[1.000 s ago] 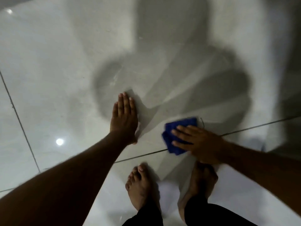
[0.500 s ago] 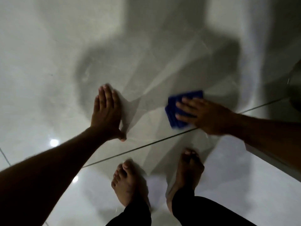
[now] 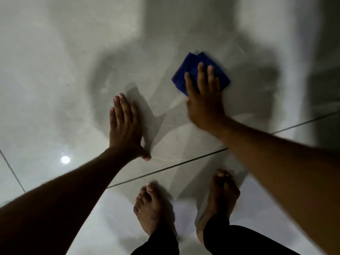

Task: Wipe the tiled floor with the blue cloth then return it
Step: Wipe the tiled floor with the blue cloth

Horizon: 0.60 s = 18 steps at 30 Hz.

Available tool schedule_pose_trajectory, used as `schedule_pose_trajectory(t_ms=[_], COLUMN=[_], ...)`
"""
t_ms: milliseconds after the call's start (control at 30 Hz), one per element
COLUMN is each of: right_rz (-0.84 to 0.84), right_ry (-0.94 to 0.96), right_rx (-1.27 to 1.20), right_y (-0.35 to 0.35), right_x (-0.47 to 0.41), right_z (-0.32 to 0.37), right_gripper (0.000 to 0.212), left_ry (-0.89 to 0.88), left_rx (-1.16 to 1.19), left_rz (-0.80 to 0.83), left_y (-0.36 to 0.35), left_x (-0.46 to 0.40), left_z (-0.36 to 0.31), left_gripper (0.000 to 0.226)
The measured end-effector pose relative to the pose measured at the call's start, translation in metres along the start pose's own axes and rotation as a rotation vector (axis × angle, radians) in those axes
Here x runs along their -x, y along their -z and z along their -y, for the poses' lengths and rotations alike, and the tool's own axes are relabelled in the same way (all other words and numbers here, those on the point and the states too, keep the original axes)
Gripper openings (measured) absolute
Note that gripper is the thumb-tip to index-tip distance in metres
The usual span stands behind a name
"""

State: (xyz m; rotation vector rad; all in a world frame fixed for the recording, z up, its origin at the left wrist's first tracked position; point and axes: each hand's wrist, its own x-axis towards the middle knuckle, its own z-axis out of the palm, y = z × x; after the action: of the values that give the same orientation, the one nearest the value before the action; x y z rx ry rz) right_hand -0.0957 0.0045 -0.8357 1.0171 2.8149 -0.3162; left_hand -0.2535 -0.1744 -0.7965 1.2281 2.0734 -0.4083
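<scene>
A folded blue cloth point(image 3: 195, 68) lies flat on the glossy white tiled floor point(image 3: 55, 80), right of centre. My right hand point(image 3: 203, 100) presses down on its near half with fingers spread and pointing away from me. My left hand point(image 3: 125, 127) rests flat on the bare tile to the left, palm down, fingers together, holding nothing. The two hands are about a hand's width apart.
My two bare feet point(image 3: 152, 208) stand close behind the hands, dark trouser legs at the bottom edge. A dark grout line point(image 3: 165, 167) runs diagonally between hands and feet. A lamp's reflection point(image 3: 65, 160) shines at the left. Dark shadows cover the floor ahead.
My right hand has pushed the blue cloth away from me and turned its fingers from pointing left to pointing forward. The left hand stays planted on the tile.
</scene>
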Motion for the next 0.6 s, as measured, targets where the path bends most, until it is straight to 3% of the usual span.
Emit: schedule_pose_trajectory(t_ms=[67, 167, 300, 367, 433, 500, 533, 600], right_rz=[-0.011, 0.089, 0.258, 0.211, 0.188, 0.079, 0.023, -0.013], right_ry=[0.052, 0.42, 0.727, 0.608, 0.197, -0.295, -0.415, -0.32], right_rx=[-0.102, -0.048, 0.023, 0.111, 0.121, 0.018, -0.05, -0.125], right_y=[-0.005, -0.023, -0.021, -0.009, 0.002, 0.007, 0.006, -0.003], right_x=[-0.024, 0.009, 0.138, 0.15, 0.117, 0.06, 0.032, -0.009], right_z=[0.066, 0.106, 0.026, -0.048, -0.08, -0.047, -0.015, 0.059], right_gripper=[0.065, 0.068, 0.075, 0.078, 0.08, 0.071, 0.067, 0.065], left_ry=[0.075, 0.145, 0.14, 0.085, 0.044, 0.024, 0.028, 0.04], left_rx=[0.059, 0.094, 0.037, -0.006, -0.032, -0.02, -0.011, 0.004], left_rz=[-0.067, -0.133, -0.03, 0.013, 0.015, 0.017, 0.017, 0.017], left_y=[-0.006, -0.018, -0.023, -0.019, -0.016, -0.015, -0.015, -0.018], left_x=[0.006, 0.021, 0.038, 0.033, 0.026, 0.024, 0.025, 0.026], left_z=[0.008, 0.032, 0.055, 0.051, 0.046, 0.041, 0.042, 0.047], left_gripper=[0.189, 0.186, 0.183, 0.181, 0.181, 0.181, 0.181, 0.181])
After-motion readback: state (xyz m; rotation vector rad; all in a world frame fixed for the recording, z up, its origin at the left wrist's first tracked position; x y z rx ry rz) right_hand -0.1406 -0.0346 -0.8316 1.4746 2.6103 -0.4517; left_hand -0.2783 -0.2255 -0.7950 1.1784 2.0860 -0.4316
